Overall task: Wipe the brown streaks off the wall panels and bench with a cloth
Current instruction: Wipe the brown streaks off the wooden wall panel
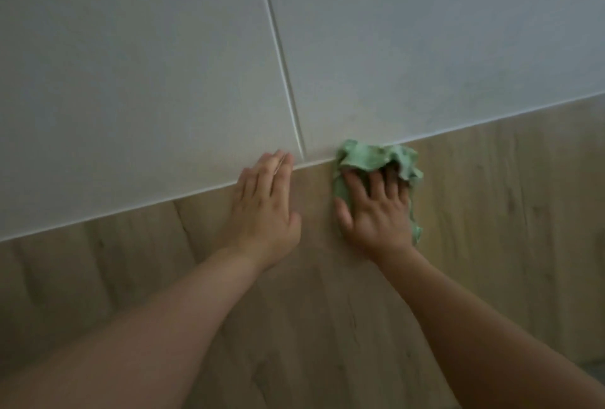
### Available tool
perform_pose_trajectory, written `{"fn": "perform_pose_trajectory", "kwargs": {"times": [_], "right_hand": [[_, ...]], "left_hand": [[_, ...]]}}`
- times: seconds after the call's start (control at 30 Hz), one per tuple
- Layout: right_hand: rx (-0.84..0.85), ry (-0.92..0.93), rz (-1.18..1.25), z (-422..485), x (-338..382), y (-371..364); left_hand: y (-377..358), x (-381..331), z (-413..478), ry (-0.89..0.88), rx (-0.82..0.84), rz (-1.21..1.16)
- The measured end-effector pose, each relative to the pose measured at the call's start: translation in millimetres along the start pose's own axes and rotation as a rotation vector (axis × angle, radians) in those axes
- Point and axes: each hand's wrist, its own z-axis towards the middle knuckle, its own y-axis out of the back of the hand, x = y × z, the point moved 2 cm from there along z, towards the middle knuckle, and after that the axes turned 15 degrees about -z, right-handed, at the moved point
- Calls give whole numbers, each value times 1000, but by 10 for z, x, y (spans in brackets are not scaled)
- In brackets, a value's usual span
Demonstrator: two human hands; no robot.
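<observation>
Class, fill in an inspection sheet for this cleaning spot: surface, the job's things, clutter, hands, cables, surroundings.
Surface: wooden bench, grain marks; no clear brown streaks in this dim picture.
Job's things: green cloth bunched on the bench against the right wall panel; left wall panel beside it.
Clutter: nothing seen.
Hands: left hand flat on the bench, fingertips at the left wall panel's foot; right hand presses the green cloth, fingers spread.
Cables: nothing seen.
Surroundings: nothing seen.
</observation>
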Motion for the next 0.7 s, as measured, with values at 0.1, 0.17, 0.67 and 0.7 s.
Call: {"fn": "perform_pose_trajectory", "kwargs": {"times": [0.1,0.17,0.67,0.7], "right_hand": [[97,-223,5,-61,-772,-123],[163,-340,22,-142,-1153,-183],[-109,138,61,77,-456,-98],[-92,45,51,100,-620,-136]], "left_hand": [[-421,-267,173,-44,46,36],[-686,-335,225,-46,72,164],[-786,-287,194,-143,61,398],[-782,-294,192,-133,73,395]]}}
